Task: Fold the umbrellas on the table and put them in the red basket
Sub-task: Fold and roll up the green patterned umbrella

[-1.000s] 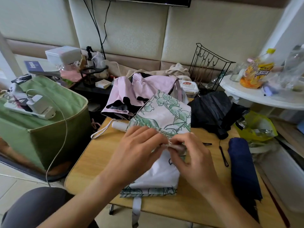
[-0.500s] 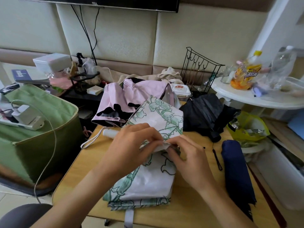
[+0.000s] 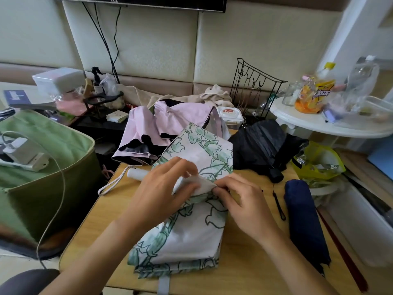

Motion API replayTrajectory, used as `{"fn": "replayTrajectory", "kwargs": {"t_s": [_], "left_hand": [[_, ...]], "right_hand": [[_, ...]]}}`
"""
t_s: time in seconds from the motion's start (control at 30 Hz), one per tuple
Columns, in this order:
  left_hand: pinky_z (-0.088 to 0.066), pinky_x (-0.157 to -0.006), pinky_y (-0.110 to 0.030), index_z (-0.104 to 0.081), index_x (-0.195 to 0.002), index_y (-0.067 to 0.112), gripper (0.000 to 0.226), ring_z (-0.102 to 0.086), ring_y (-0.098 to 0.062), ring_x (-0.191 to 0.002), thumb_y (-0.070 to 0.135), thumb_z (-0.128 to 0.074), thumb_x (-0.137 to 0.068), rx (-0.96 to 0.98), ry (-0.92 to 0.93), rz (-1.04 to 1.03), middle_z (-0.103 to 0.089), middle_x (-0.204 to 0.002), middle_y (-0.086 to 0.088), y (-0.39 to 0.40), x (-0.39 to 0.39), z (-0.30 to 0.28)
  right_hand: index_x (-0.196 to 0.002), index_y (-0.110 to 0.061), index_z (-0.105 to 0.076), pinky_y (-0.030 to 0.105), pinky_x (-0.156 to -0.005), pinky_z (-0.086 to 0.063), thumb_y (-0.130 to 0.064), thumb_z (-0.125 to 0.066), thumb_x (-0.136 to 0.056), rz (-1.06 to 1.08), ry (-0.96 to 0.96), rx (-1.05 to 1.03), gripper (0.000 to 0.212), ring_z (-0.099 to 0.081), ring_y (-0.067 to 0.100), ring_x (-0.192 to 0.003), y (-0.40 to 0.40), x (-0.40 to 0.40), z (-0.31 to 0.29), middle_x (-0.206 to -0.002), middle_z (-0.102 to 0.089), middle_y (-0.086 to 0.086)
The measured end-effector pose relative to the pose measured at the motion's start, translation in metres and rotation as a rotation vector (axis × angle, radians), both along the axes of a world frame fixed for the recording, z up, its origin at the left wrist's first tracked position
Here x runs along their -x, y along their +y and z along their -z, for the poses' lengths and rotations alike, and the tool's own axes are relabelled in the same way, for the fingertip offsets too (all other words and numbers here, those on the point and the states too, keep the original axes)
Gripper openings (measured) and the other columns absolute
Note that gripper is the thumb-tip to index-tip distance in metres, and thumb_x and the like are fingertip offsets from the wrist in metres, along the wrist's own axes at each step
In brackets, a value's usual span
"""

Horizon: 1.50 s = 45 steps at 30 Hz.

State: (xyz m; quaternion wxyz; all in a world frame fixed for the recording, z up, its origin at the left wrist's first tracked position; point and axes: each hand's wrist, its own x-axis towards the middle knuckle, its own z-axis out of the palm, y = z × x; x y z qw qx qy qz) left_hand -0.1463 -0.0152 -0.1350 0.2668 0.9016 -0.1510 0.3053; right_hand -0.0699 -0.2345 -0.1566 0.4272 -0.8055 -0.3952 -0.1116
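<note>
— What's on the light wooden table (image 3: 102, 237)?

— A white umbrella with green leaf print (image 3: 191, 235), lying in the middle, canopy half gathered. Beyond it a pale pink umbrella (image 3: 161, 124) and a crumpled black umbrella (image 3: 261, 143); at the right edge a rolled navy blue umbrella (image 3: 304, 220).

— And the hands?

— The left hand (image 3: 163, 192) grasps a fold of the printed cloth; the right hand (image 3: 242, 201) pinches the same fold (fingertips nearly meeting).

Both forearms are bare, and dark grey trousers (image 3: 32, 279) cover the knee.
</note>
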Motion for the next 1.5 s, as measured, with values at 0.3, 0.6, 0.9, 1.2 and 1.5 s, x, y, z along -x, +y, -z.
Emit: {"fn": "replayTrajectory", "kwargs": {"t_s": [0.3, 0.6, 0.9, 1.2, 1.5], "left_hand": [[-0.047, -0.079, -0.014, -0.069, -0.103, 0.023, 0.021, -0.067, -0.005, -0.086, 0.014, -0.081, -0.088, 0.287, 0.093, 0.021, -0.070, -0.086, 0.016, -0.006, 0.007, -0.010], [-0.049, -0.072, -0.021, -0.075, -0.085, 0.025, 0.010, -0.066, -0.007, -0.081, 0.032, -0.082, -0.086, 0.274, 0.070, -0.028, -0.069, -0.080, 0.015, -0.016, 0.008, -0.010], [-0.046, -0.070, -0.019, -0.075, -0.087, 0.028, 0.008, -0.065, -0.007, -0.081, 0.034, -0.075, -0.092, 0.275, 0.084, 0.001, -0.069, -0.081, 0.015, -0.021, 0.009, -0.007], [-0.051, -0.075, -0.035, -0.075, -0.085, 0.029, 0.009, -0.064, -0.020, -0.085, 0.029, -0.084, -0.084, 0.447, 0.039, -0.004, -0.068, -0.083, 0.008, -0.020, 0.009, -0.008], [-0.047, -0.078, -0.022, -0.073, -0.083, 0.026, 0.010, -0.062, -0.016, -0.089, 0.031, -0.081, -0.084, 0.451, 0.057, 0.020, -0.066, -0.087, 0.011, -0.024, 0.016, -0.008]], "right_hand": [[-0.101, -0.017, -0.076, 0.028, -0.075, -0.052, -0.015, -0.069, -0.099, 0.004, -0.015, -0.021, 0.007, -0.064, 0.011, -0.092, -0.003, 0.000, -0.001, -0.096, -0.066, -0.010], [-0.108, -0.017, -0.075, 0.032, -0.080, -0.053, -0.021, -0.071, -0.099, -0.058, -0.023, -0.066, 0.010, -0.065, 0.014, -0.100, 0.000, 0.007, -0.005, -0.102, -0.067, -0.010], [-0.095, -0.013, -0.073, 0.036, -0.073, -0.052, -0.018, -0.072, -0.098, -0.080, -0.040, -0.097, 0.006, -0.065, 0.016, -0.090, 0.003, 0.008, -0.007, -0.092, -0.065, -0.007], [-0.098, -0.013, -0.074, 0.034, -0.073, -0.052, -0.020, -0.073, -0.096, -0.079, -0.061, -0.113, 0.007, -0.064, 0.015, -0.090, 0.003, 0.007, -0.005, -0.093, -0.066, -0.006], [-0.100, -0.014, -0.075, 0.036, -0.077, -0.053, -0.017, -0.077, -0.094, -0.024, -0.130, -0.025, 0.008, -0.064, 0.014, -0.095, -0.003, -0.005, 0.007, -0.097, -0.067, -0.008]]}}
